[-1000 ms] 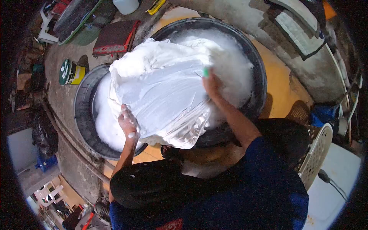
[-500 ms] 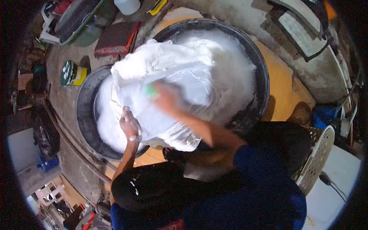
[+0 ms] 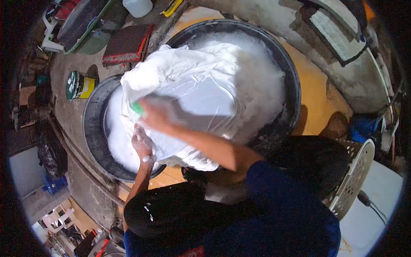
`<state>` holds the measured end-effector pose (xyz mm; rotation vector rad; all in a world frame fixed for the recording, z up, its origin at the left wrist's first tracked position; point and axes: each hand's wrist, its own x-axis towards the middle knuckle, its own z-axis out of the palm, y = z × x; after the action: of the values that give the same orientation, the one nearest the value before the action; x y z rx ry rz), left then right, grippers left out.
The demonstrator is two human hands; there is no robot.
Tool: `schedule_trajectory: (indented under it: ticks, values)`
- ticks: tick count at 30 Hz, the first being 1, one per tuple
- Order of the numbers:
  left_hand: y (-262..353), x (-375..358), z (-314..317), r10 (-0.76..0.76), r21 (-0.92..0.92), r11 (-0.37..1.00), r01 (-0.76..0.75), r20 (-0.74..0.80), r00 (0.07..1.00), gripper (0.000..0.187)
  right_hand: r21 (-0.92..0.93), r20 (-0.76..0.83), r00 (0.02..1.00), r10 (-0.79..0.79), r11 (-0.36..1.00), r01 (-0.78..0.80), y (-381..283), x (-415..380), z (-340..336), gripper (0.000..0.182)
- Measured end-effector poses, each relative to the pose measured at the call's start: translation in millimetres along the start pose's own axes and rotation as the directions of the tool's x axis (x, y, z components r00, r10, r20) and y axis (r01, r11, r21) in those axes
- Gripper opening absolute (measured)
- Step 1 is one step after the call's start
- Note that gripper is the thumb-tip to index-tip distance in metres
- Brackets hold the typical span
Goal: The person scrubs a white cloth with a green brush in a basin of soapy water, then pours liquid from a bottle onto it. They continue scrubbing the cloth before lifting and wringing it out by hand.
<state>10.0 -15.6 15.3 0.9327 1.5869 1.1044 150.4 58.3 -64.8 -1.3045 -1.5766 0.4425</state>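
Landmark: large black tub (image 3: 294,81), foamy suds (image 3: 265,81) inside. White cloth (image 3: 209,96) lies over the tub's left part and reaches past its left rim, above the smaller black tub (image 3: 95,105) just left of it; upper part bunched, middle smoother.

Right hand (image 3: 156,115): beyond the large tub's left rim, over the cloth's left part. Fingers closed around a small green object (image 3: 137,107); blur hides its exact kind.

Left hand (image 3: 142,143): left of the large tub, near its lower side, at the cloth's lower-left edge, just below the right hand; suds on skin. Fingers close together against the fabric; cannot tell whether they grip it.

Surroundings: red-edged dark folded mat (image 3: 126,43) upper left of the large tub; green-and-yellow bucket (image 3: 81,85) farther left.
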Motion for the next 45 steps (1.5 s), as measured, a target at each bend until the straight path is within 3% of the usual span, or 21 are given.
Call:
schedule_trajectory:
  ticks: [3,7,9,10,13,14,17,19,20,21,22,27,29,31,33,35,38,39,41,43,45]
  values:
    - [-18.1,9.6,-0.5,-0.004,-0.019,1.0,0.002,-0.094,0.996,0.037,-0.38,0.081,0.904,0.42,0.852,-0.361,85.9,21.2,-113.1,0.029]
    - [-12.1,11.2,1.5,0.082,0.069,0.995,-0.074,-0.115,0.99,0.034,-0.425,-0.172,0.975,0.137,0.883,-0.199,135.0,-19.2,-98.6,0.029]
    - [-16.9,6.9,-3.1,0.071,0.086,0.994,-0.062,-0.106,0.992,0.028,-0.347,0.155,0.925,0.346,0.896,-0.277,-43.0,2.6,-77.0,0.034]
    - [-21.2,4.8,-5.0,0.096,0.074,0.993,-0.089,-0.1,0.99,0.026,-0.026,0.345,0.923,0.17,0.985,-0.171,-79.9,-1.4,-71.1,0.034]
    - [-11.1,7.7,-2.5,-0.056,-0.085,0.995,0.047,-0.109,0.992,0.019,-0.15,0.074,0.988,0.137,0.981,-0.124,-49.2,-22.7,-75.7,0.033]
    - [-6.0,14.3,-0.2,-0.14,-0.163,0.979,0.122,-0.106,0.984,0.017,-0.35,-0.009,0.962,0.274,0.9,-0.26,8.2,-32.8,-88.0,0.035]
    - [-8.7,11.6,3.6,0.004,-0.21,0.978,-0.018,-0.067,0.998,0.016,-0.174,0.06,0.829,0.556,0.824,-0.54,104.3,-44.8,-158.5,0.03]
    - [-2.6,10.3,9.3,0.025,-0.177,0.984,-0.034,-0.056,0.998,0.018,-0.038,0.012,0.909,0.416,0.909,-0.415,108.8,-49.0,-133.0,0.029]
    - [-12.1,15.1,5.3,0.081,-0.128,0.988,-0.087,-0.05,0.995,0.02,-0.351,0.107,0.946,0.305,0.902,-0.251,39.4,-33.6,-116.8,0.032]
    - [-14.6,10.8,2.2,0.086,-0.096,0.991,-0.09,-0.045,0.995,0.021,-0.267,0.154,0.966,0.207,0.95,-0.161,-10.8,-42.8,-83.0,0.034]
    - [-16.9,6.4,-0.9,0.091,-0.065,0.993,-0.094,-0.04,0.995,0.022,-0.212,0.453,0.872,0.185,0.973,-0.096,-77.8,-26.0,-97.3,0.039]
    - [-6.4,5.3,9.2,0.154,0.005,0.988,-0.154,-0.08,0.985,0.028,-0.165,0.017,0.948,0.318,0.936,-0.311,78.9,-55.8,-129.4,0.038]
    - [-5.4,5.5,8.9,0.13,-0.003,0.991,-0.131,-0.068,0.989,0.031,-0.187,0.057,0.766,0.64,0.761,-0.622,131.0,-58.0,-152.8,0.035]
    - [-3.6,6.1,8.8,0.086,-0.002,0.996,-0.087,-0.069,0.994,0.033,-0.216,-0.144,0.946,0.291,0.924,-0.317,96.3,-59.2,-128.6,0.035]
    - [3.8,3.3,9.6,0.026,0.007,1.0,-0.025,-0.055,0.998,0.034,-0.337,0.281,0.894,0.35,0.908,-0.249,-34.6,-45.0,-96.1,0.04]
    - [5.0,2.6,9.5,0.045,0.014,0.999,-0.044,-0.053,0.998,0.036,-0.157,0.299,0.946,0.122,0.985,-0.077,-97.5,-28.0,-114.3,0.027]
    - [-2.9,3.5,10.5,0.153,0.017,0.988,-0.152,-0.07,0.986,0.039,-0.192,0.128,0.941,0.315,0.938,-0.288,18.0,-54.2,-126.0,0.038]
    - [-5.3,-0.6,11.1,0.161,0.019,0.987,-0.16,-0.088,0.983,0.039,0.092,0.105,0.927,0.36,0.925,-0.369,104.8,-76.2,-146.0,0.038]
    - [-5.9,2.0,10.4,0.222,0.124,0.969,-0.212,-0.081,0.972,0.038,-0.23,0.111,0.868,0.484,0.862,-0.451,104.5,-65.2,-157.6,0.038]
    - [-8.5,9.3,4.2,0.299,0.33,0.903,-0.275,-0.021,0.954,0.035,-0.277,-0.036,0.997,0.07,0.958,-0.077,68.1,-55.4,-126.6,0.039]
    - [-11.4,5.8,-1.5,0.181,0.114,0.977,-0.182,0.017,0.983,0.033,-0.233,0.434,0.883,0.179,0.969,-0.082,-67.5,-37.4,-106.6,0.041]
